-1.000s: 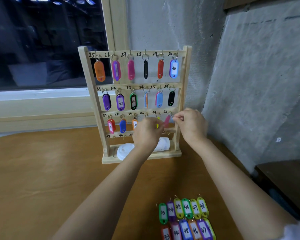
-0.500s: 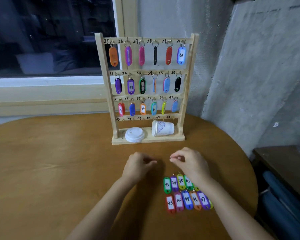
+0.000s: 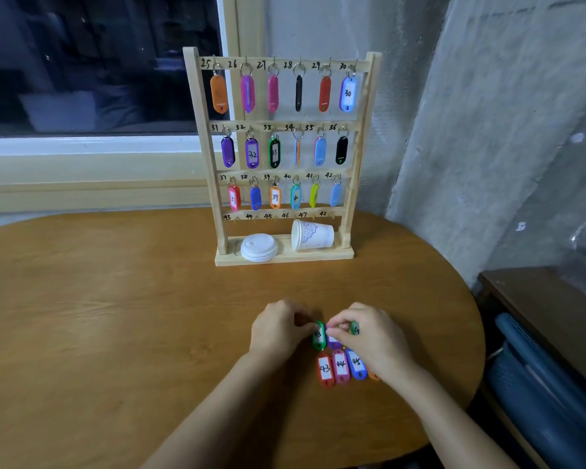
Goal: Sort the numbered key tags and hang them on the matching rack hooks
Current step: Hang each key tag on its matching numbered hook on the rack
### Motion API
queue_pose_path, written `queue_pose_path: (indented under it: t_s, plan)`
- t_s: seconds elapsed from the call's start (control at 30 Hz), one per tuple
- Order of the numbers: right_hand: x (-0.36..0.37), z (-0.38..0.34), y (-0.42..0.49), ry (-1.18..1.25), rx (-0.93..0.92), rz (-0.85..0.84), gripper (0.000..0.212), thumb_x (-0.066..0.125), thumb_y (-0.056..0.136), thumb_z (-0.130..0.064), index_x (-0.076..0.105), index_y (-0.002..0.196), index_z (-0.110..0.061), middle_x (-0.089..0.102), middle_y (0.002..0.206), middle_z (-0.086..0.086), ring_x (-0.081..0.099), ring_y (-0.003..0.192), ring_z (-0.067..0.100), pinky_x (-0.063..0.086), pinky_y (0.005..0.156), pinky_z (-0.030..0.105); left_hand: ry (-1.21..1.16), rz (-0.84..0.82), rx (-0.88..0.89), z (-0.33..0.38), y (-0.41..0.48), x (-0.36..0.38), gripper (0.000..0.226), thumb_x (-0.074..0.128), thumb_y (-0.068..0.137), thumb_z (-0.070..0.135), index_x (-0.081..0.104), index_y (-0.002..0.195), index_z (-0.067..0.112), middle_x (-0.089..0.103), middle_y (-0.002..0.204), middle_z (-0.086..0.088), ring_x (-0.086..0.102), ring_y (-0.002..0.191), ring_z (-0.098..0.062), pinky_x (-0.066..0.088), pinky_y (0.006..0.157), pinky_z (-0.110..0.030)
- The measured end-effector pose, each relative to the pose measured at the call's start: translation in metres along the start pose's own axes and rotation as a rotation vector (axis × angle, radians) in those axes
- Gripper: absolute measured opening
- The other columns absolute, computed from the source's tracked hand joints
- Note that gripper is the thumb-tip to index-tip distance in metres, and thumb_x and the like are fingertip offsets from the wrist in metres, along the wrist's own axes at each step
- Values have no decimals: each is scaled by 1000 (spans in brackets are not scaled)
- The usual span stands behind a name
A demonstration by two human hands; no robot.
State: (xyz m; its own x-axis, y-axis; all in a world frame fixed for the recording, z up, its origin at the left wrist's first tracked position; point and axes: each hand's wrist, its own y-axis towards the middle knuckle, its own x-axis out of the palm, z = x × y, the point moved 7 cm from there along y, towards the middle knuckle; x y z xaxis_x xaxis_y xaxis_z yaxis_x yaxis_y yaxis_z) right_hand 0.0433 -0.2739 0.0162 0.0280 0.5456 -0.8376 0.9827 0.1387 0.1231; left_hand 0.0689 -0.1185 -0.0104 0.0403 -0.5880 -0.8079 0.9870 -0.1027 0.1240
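Observation:
The wooden key rack (image 3: 359, 137) stands at the back of the table. Coloured tags hang on hooks 25 to 42, and the bottom hooks (image 3: 274, 216) marked 43 to 48 are bare. Loose tags lie in two rows near the front edge. My left hand (image 3: 279, 328) pinches the green tag 43 (image 3: 318, 337), which is tilted. My right hand (image 3: 371, 336) pinches the top of the purple tag (image 3: 334, 342) beside it and covers further tags. A second green tag (image 3: 354, 328) peeks past my fingers. Red 43 (image 3: 325, 368), pink 44 (image 3: 341, 366) and blue 45 (image 3: 356, 363) lie flat in front.
A white lid stack (image 3: 258, 247) and a paper cup (image 3: 312, 235) on its side rest on the rack's base. The round wooden table (image 3: 115, 316) ends close on the right, beside a dark side table (image 3: 538, 299) and a concrete wall. A window is behind on the left.
Both hands left the rack's third row, came down to the loose tags and closed on the back-row tags. The view pulled back from the rack.

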Motion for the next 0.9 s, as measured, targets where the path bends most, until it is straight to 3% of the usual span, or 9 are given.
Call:
queue_pose_path:
  t_s: [0.17,0.33,0.67,0.73,0.9]
  plan:
    - [7,-9,-9,-90,-36,-70,16,68,79,-49,71,90,-37,53,78,-17,47,88,0,40,67,24,-45,46,-35,-7,0,-6,10,73,76,35,73,84,29,67,84,11,58,80,-8,46,66,-24]
    - [10,-15,-12,-171,-74,-125,22,67,80,-48,70,98,-34,57,88,-13,47,95,3,41,68,26,-54,47,-27,-11,-1,-9,5,72,79,30,73,83,27,69,88,9,59,82,-8,52,70,-29]
    - [8,-20,-4,-131,-47,-68,8,66,84,-41,69,83,-34,64,81,-18,56,78,0,37,56,15,-129,105,-58,-26,1,-30,12,70,82,28,75,88,18,68,79,7,60,71,-6,46,61,-17]
    - [4,-24,2,-79,-34,-47,6,66,84,-39,70,82,-35,66,79,-20,58,76,0,41,57,17,-138,105,-71,-31,4,-39,13,70,83,26,75,89,15,64,76,8,57,68,-3,39,56,-8]
    - [-2,-45,23,51,-64,-16,6,68,84,-33,73,82,-32,62,68,-22,52,62,-4,39,57,18,-188,122,-99,-44,10,-64,11,73,80,24,75,83,13,69,75,1,61,66,-5,39,54,-7]
